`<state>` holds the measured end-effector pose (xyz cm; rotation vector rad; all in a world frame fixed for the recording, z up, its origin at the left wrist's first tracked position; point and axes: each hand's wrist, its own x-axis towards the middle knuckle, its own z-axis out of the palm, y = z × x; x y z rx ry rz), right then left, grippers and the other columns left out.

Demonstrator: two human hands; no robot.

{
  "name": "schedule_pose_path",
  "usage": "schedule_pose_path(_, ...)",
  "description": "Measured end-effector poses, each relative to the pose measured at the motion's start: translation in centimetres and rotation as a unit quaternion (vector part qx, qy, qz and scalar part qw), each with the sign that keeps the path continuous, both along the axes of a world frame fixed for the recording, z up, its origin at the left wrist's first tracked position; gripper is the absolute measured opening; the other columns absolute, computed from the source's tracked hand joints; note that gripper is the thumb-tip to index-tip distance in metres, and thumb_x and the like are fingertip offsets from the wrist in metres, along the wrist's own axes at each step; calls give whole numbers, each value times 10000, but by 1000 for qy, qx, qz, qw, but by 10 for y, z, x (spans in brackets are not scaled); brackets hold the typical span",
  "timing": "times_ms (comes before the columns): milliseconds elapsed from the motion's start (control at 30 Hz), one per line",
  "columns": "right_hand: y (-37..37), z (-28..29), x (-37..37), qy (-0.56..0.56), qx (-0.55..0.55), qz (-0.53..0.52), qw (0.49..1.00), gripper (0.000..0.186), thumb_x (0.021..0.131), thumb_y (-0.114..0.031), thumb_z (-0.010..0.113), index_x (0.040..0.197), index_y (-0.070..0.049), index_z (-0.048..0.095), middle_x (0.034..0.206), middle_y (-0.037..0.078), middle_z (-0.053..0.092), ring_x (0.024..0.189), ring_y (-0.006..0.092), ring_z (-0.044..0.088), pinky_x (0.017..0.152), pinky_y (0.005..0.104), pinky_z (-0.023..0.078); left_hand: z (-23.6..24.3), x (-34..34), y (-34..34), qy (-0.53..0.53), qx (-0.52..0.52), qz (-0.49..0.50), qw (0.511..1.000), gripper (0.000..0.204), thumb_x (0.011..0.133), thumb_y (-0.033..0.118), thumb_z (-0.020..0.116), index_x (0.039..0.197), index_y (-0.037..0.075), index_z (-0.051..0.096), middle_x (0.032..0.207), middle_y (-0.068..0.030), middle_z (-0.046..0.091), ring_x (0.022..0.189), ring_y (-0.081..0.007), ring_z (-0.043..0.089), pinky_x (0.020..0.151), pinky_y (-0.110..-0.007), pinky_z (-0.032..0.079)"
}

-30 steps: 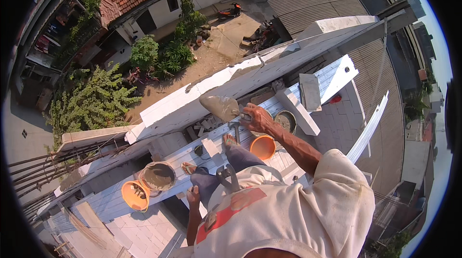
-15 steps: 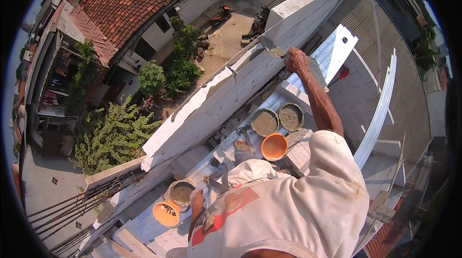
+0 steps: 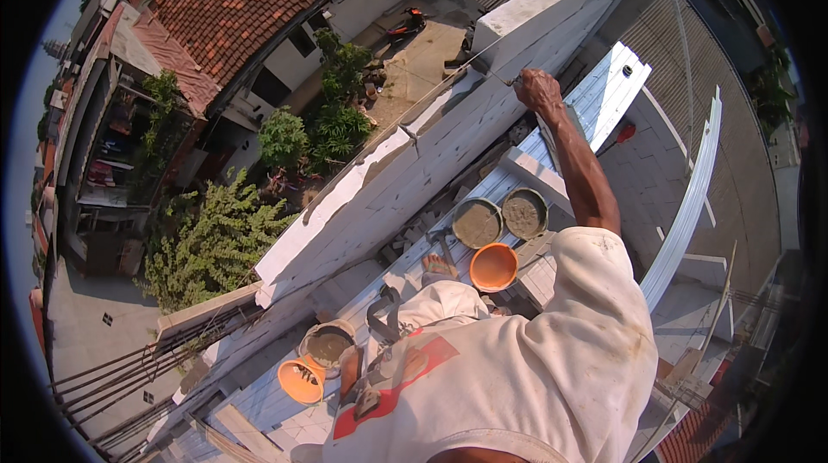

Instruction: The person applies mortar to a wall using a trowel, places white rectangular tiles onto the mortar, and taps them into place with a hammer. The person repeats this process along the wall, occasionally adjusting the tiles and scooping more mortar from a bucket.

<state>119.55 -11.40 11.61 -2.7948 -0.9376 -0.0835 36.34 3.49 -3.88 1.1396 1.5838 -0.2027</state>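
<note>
My right hand (image 3: 539, 90) is closed round the handle of a trowel (image 3: 493, 73), held out at the far end of my raised arm. The blade shows nearly edge-on above the top of a white block wall (image 3: 431, 150), where patches of grey mortar (image 3: 385, 159) lie. My left hand (image 3: 349, 368) hangs low beside my shirt, close to a bucket of mortar (image 3: 329, 345); its fingers are mostly hidden. Two dark round tubs of mortar (image 3: 477, 222) (image 3: 524, 213) and an orange bucket (image 3: 494, 267) stand beyond my foot.
Silvery metal planks (image 3: 509, 176) run along the wall underfoot, with a loose white block (image 3: 536, 178) across them. Another orange bucket (image 3: 301, 380) stands at lower left. Bare rods (image 3: 147, 368) stick out past the wall. Below it are a courtyard (image 3: 414, 57) and shrubs (image 3: 216, 239).
The trowel blade has turned from showing its flat face to nearly edge-on. My right hand has shifted slightly right and up, and the whole view has moved a little.
</note>
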Motion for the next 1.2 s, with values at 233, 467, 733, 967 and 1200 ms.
schedule_pose_path(233, -21, 48, 11, 2, 39, 10, 999, 299, 894, -266, 711, 999, 13, 712, 961, 235, 742, 908, 427, 730, 786, 505, 588, -2, 4, -2, -2, -4, -5, 1000, 260, 941, 308, 667, 832, 72, 672, 717, -1, 601, 598, -154, 532, 550, -327, 412)
schedule_pose_path(467, -63, 58, 42, -2, 121, 33, 992, 340, 936, -325, 724, 1103, -29, 747, 968, 208, 753, 870, 393, 731, 783, 462, 577, -4, 16, -11, -5, -10, 4, 1000, 255, 943, 303, 666, 823, 78, 667, 699, 13, 590, 567, -141, 518, 519, -316, 398)
schedule_pose_path(733, -120, 13, 10, 143, 241, 16, 960, 163, 1012, -172, 671, 1035, -12, 650, 691, 29, 576, 562, 81, 496, 507, 281, 425, -5, -22, -35, -51, 26, 8, 998, 280, 942, 307, 658, 797, 68, 645, 669, 14, 576, 540, -134, 516, 491, -327, 401)
schedule_pose_path(967, -163, -99, -135, 260, 152, -9, 954, 285, 953, -264, 717, 886, -37, 559, 606, 39, 538, 459, 122, 472, 432, 313, 391, -45, -30, -96, 34, -82, 124, 988, 384, 964, 410, 643, 1090, 54, 710, 1026, -106, 698, 952, -247, 685, 731, -433, 600)
schedule_pose_path(1200, -94, -159, -266, 497, 37, 112, 860, 374, 877, -343, 796, 790, -86, 537, 546, 6, 502, 402, 123, 440, 391, 298, 345, -33, 10, -120, 72, -121, 187, 972, 783, 944, 601, 579, 1392, -41, 599, 1478, -229, 565, 1314, -388, 595, 1052, -459, 502)
